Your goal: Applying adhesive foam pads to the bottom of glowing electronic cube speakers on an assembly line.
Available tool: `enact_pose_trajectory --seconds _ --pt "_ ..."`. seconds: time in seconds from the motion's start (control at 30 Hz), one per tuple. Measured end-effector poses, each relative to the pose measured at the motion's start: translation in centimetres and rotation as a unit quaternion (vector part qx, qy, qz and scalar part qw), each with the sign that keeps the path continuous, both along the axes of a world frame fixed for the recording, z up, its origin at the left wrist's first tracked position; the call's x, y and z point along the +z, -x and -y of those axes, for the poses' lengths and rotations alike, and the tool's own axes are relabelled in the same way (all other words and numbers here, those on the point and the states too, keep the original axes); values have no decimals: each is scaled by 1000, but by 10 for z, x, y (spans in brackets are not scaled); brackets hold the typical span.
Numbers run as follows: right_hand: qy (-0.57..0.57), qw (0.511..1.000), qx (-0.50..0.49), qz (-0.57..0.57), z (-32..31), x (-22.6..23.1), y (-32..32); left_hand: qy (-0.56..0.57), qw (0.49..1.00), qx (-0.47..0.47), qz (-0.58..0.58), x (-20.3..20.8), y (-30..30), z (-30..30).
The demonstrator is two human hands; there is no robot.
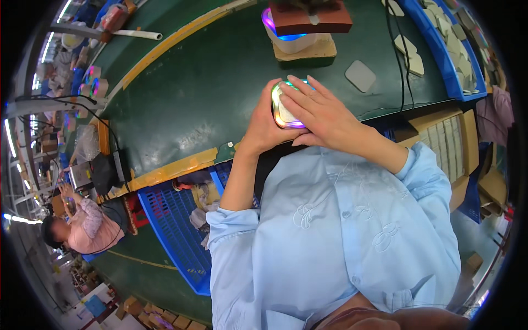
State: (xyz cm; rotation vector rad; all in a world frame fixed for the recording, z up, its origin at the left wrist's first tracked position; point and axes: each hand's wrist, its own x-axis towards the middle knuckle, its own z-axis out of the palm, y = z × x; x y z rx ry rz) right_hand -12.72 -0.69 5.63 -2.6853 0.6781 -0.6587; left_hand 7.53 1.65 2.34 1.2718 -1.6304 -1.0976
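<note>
Close in front of my body, at the near edge of the green table [192,104], I have a rounded-square light-up device [281,114]. It has a pale top and a rim glowing in several colours. My left hand [259,125] is wrapped round its left side, with the thumb along the edge. Across the top lies my right hand [324,116], its fingers stretched out flat and covering much of the pale face. The underside of the device is hidden.
Beyond my hands, a second glowing device [297,45] sits on a wooden block [308,54] beneath a red-brown block [311,21]. A grey rounded-square plate [360,76] lies to its right. Black cables [401,77] hang before a blue tray [472,91]. A blue basket [175,236] stands lower left.
</note>
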Motion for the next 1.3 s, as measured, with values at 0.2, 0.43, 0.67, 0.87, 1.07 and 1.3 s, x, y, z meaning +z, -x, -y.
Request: enact_pose_trajectory --seconds 0.2,0.43,0.67,0.87,1.07,1.3 --pt "-17 999 32 -37 11 8 7 -39 996 -22 -76 -4 -6 -1" --pt "-83 987 13 136 13 -19 13 -162 964 4 -209 16 -4 -5" --pt "-104 972 -97 188 3 -36 31 -183 947 34 -262 16 6 -2" --pt "-4 996 -38 82 2 -11 23 -172 946 21 -273 12 0 -9" --pt "13 1000 4 -1 10 6 24 -166 906 61 -384 6 3 -7" --pt "-54 988 -19 142 6 -35 18 -82 958 30 -273 0 9 -9"
